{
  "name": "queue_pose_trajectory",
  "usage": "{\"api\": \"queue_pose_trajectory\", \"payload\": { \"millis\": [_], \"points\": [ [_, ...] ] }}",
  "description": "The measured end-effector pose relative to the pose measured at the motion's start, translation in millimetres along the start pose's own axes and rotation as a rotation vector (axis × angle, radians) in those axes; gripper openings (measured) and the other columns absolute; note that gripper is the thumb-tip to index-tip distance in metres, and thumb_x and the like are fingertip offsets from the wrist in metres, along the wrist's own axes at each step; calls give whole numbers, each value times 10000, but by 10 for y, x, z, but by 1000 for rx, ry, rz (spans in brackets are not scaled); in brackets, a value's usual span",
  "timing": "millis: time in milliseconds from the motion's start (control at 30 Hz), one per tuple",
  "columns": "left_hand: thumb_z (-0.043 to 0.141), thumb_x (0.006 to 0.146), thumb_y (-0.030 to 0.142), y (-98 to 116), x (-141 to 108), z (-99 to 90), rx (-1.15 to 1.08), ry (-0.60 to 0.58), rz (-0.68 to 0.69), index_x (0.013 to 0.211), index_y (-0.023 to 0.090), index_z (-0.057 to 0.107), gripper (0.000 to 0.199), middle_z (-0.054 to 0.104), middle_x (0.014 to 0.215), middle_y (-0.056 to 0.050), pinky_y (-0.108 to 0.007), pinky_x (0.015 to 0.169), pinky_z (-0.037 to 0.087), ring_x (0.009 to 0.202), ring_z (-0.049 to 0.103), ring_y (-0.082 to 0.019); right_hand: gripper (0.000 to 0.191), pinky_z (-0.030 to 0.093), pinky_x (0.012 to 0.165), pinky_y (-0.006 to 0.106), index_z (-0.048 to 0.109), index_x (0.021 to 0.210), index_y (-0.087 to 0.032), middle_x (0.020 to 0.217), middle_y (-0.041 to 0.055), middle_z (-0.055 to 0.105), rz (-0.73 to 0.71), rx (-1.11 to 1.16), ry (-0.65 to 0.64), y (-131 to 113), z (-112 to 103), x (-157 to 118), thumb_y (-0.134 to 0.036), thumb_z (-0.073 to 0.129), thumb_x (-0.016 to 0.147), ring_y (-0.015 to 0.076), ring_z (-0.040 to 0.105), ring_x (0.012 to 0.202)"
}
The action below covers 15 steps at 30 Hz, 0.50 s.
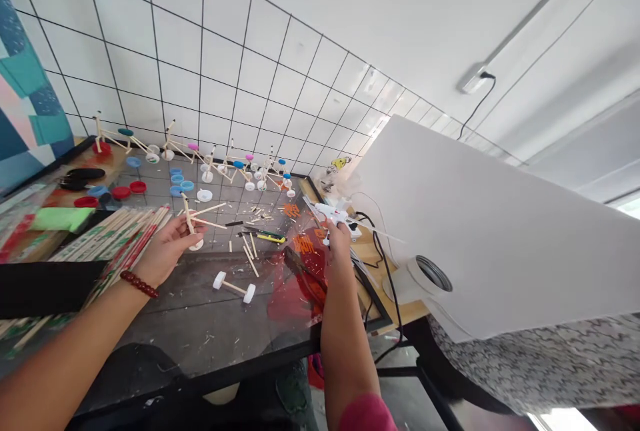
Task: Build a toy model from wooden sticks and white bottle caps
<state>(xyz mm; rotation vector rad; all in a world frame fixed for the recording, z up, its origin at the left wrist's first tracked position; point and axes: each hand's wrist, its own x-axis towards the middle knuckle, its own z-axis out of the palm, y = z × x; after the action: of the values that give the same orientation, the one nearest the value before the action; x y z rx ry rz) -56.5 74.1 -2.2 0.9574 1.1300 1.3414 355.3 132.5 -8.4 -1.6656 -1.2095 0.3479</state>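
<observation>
My left hand [167, 251] pinches a stick-and-bottle-cap frame [190, 221] at 11 o'clock, its lower cap partly behind my fingers. My right hand [340, 241] is closed around a white glue gun [335, 214], my fingers hiding much of it. Under it, at 12 o'clock, a crumpled red plastic bag [297, 291] lies on the bench [175, 324]; I can't tell whether anything is inside. A loose two-cap axle [233, 288] lies at 11 o'clock.

Dk-red bead bracelet [139, 284], L wrist [131, 276]; magenta sleeve [367, 414], R arm [347, 344]; both forearms bare.
</observation>
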Motion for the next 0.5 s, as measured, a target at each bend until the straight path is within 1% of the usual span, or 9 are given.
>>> {"api": "queue_pose_trajectory", "payload": {
  "millis": [67,167,233,333,400,500],
  "points": [
    [969,554,366,1,2,-3,21,-3,-16,1095,233,709,615,760,1134,-85,-380,933,561,1185,701,-317,526,585,727,402,755,1164,-115,896,130,801,27,-2,-20,-1,-50,-25,-484,539,857,292,719,762],
    [955,547,382,19,-5,10,37,8,-12,1094,238,697,621,756,1101,-78,-378,903,567,1168,705,-321,498,574,945,429,759,1193,-170,1142,122,815,24,-31,-42,-16,-175,-81,-443,618,800,305,734,1037],
    [955,527,388,35,-10,25,38,12,-6,1064,235,690,618,753,1074,-73,-375,893,566,1152,705,-319,502,538,1040,450,761,1207,-191,1236,114,800,19,-51,-56,-24,-258,-128,-431,631,786,310,712,1151],
    [957,512,378,37,-4,36,27,13,-5,1050,227,686,621,746,1057,-66,-369,882,560,1119,701,-304,502,538,1044,459,762,1201,-176,1216,125,802,19,-66,-80,-46,-326,-204,-440,610,802,312,715,1138],
    [960,516,362,15,10,31,15,12,-1,1039,222,681,609,743,1051,-64,-363,875,554,1102,696,-291,497,539,1038,455,758,1189,-167,1203,132,801,12,-67,-96,-97,-325,-258,-455,603,815,310,714,1128],
    [969,527,334,-34,27,15,2,8,17,1004,224,680,569,739,1023,-58,-343,848,546,1090,684,-278,488,515,1079,454,740,1201,-180,1237,129,787,-91,2,-159,-268,-253,-355,-474,601,837,304,698,1167]
  ]
}}
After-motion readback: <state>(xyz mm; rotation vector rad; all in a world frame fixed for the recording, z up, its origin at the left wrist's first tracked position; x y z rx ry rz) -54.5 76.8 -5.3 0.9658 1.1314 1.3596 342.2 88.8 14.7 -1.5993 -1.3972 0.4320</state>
